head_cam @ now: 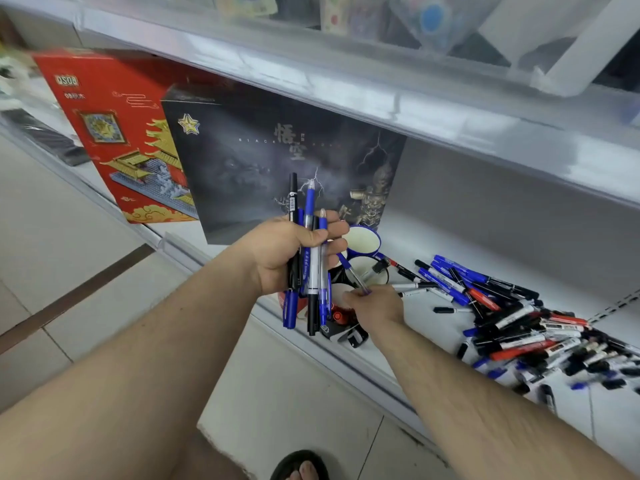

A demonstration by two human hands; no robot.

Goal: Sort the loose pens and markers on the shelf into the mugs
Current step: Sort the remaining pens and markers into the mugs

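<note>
A: What are the person's hands doing?

B: The left hand (287,252) is raised in front of the shelf (433,327), its fingers curled tight around a bundle of pens (308,258), blue and black, standing roughly upright. The right hand (375,304) is lower, just above the mugs, and pinches the end of a single blue pen (351,273) that slants up toward the left hand.

A: Where are the mugs?

B: They stand on the white shelf, mostly behind the hands. A blue-rimmed mug (363,239) is farthest back, a dark mug (367,270) sits just in front of it, and a red mug (341,311) is nearest, partly hidden.

A: And the loose pens?

B: A heap of pens and markers (512,317), blue, black and red, is spread over the shelf to the right of the mugs. A dark box (277,154) and a red box (114,133) stand to the left.
</note>
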